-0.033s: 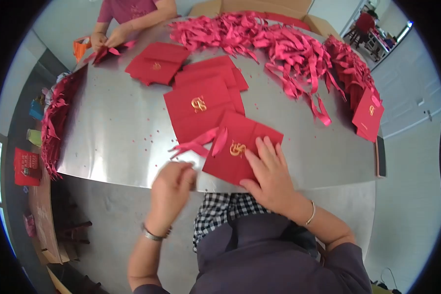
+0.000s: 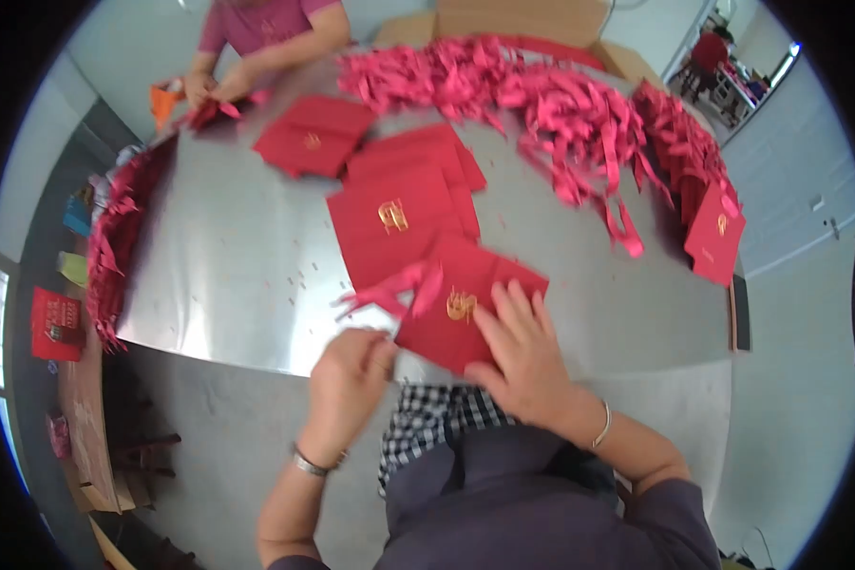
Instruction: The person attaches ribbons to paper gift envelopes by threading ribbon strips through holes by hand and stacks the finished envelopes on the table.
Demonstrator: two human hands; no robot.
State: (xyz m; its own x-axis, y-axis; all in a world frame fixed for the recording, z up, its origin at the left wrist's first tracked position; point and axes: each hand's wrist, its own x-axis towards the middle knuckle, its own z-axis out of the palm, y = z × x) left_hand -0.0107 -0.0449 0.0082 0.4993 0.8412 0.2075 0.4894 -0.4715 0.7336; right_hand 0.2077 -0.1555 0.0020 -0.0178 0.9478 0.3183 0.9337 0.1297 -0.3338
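A flat red paper piece (image 2: 453, 285), like a folded gift bag with a gold emblem, lies askew at the table's near edge. My right hand (image 2: 522, 356) rests on its right part, fingers stretched and spread. A pink ribbon (image 2: 394, 288) trails from its upper left side. At its lower left corner is my left hand (image 2: 353, 380), fingers curled into a pinch; whatever they hold, if anything, is too small to make out. Just beyond, more red paper pieces (image 2: 380, 252) overlap in a loose stack, partly under the one at my hand.
Pink ribbons (image 2: 570, 114) heap along the metal table's (image 2: 237, 256) far side, before a cardboard box (image 2: 513, 17). Ribboned red pieces line the left (image 2: 114, 247) and right (image 2: 717, 233) edges. Another red pile (image 2: 313, 133) lies far left, near a person's hands (image 2: 214, 90) holding a ribboned piece. Small red scraps dot the table.
My left hand has moved a little right, up to the lower left corner of the red paper piece. My right hand stays on it. The whole view has shifted slightly.
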